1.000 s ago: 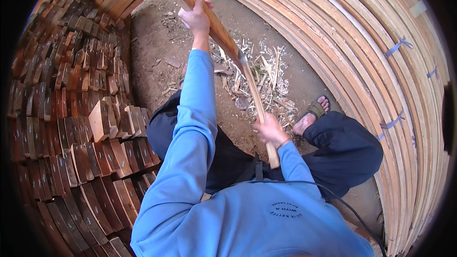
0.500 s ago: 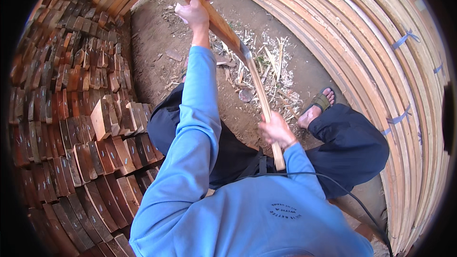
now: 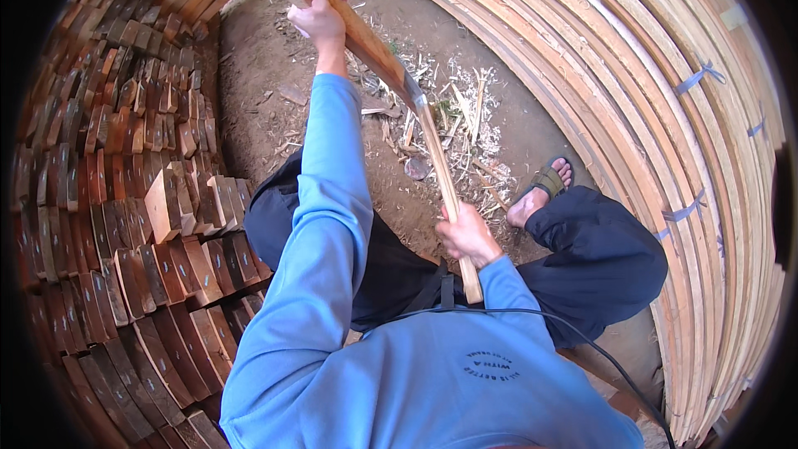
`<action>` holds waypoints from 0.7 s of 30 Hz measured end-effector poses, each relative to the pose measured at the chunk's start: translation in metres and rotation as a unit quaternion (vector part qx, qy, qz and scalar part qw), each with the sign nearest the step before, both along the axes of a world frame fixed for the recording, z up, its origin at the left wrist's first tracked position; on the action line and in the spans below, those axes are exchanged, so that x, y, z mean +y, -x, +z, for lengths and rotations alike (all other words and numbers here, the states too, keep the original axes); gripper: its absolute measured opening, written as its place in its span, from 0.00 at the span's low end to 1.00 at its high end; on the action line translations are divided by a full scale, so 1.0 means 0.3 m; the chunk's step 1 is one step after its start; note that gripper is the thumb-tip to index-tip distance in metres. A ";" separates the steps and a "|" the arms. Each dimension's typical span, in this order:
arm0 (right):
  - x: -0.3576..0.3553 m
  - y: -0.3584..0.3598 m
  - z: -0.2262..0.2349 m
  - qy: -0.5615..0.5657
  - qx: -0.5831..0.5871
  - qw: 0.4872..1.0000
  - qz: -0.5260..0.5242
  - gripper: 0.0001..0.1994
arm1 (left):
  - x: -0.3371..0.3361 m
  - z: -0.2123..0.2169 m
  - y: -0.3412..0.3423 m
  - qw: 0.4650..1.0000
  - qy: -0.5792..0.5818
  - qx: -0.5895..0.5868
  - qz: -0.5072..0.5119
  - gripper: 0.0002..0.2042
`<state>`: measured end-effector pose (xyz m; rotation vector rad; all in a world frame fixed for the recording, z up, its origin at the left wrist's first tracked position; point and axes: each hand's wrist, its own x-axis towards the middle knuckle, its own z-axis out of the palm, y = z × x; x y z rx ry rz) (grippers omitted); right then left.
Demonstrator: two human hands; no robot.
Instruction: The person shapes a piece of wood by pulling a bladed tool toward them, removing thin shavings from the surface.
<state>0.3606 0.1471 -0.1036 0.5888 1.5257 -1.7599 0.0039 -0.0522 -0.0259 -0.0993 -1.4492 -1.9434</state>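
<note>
Since a moment ago the long-handled hatchet (image 3: 436, 150), gripped in the right hand (image 3: 467, 233), has bitten higher into the reddish-brown wooden plank (image 3: 349, 25) that the left hand (image 3: 320, 21) clasps, so the shaving advances.

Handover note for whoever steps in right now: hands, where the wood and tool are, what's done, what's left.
Left hand: arm stretched out, gripping the far part of a long wooden plank, which slants up and away.
Right hand: closed around the wooden handle of a hatchet, its metal blade against the plank's lower end.
Around: chips and shavings on the dirt ahead of the sandalled foot; stacked short wood blocks on the left, bundled long slats on the right.
Done: some trimming, judging by the chips.
Left: probably more trimming; the plank is not set down.
</note>
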 end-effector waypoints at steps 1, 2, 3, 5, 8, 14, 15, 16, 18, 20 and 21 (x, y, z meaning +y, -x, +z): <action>0.007 -0.030 0.012 0.000 0.003 1.000 0.005 0.13 | -0.016 -0.004 0.001 1.000 -0.005 -0.011 0.017 0.09; 0.008 -0.019 0.005 0.001 -0.006 1.000 0.004 0.13 | -0.030 -0.007 0.005 0.999 -0.011 -0.022 0.034 0.10; 0.007 -0.007 -0.009 0.001 -0.020 1.000 -0.003 0.13 | -0.022 -0.014 -0.007 0.999 -0.015 -0.015 0.032 0.10; -0.009 0.044 -0.055 0.019 -0.009 1.000 -0.014 0.13 | 0.000 -0.012 -0.009 1.000 0.010 0.004 0.016 0.10; -0.042 0.024 -0.035 -0.006 0.029 1.000 -0.004 0.13 | -0.039 -0.012 -0.007 1.000 -0.004 0.000 0.015 0.09; -0.045 0.021 -0.036 -0.045 0.013 0.999 0.017 0.12 | -0.077 -0.027 -0.046 0.999 -0.018 0.000 0.028 0.09; -0.059 0.073 -0.056 -0.003 0.005 1.000 0.007 0.12 | -0.067 -0.015 -0.039 1.000 -0.010 0.001 0.026 0.09; -0.059 0.056 -0.053 -0.002 0.008 1.000 0.000 0.12 | -0.059 -0.008 -0.040 1.000 -0.003 0.003 0.023 0.10; -0.065 0.008 -0.021 0.004 0.019 1.000 -0.013 0.12 | -0.067 0.002 -0.057 0.999 -0.036 0.006 0.003 0.09; -0.044 -0.011 0.013 -0.031 0.022 0.999 0.015 0.12 | -0.073 -0.004 -0.065 0.999 -0.042 0.012 0.005 0.09; -0.037 -0.016 0.030 -0.039 0.013 0.999 0.018 0.12 | -0.061 -0.007 -0.065 0.999 -0.033 0.011 0.014 0.10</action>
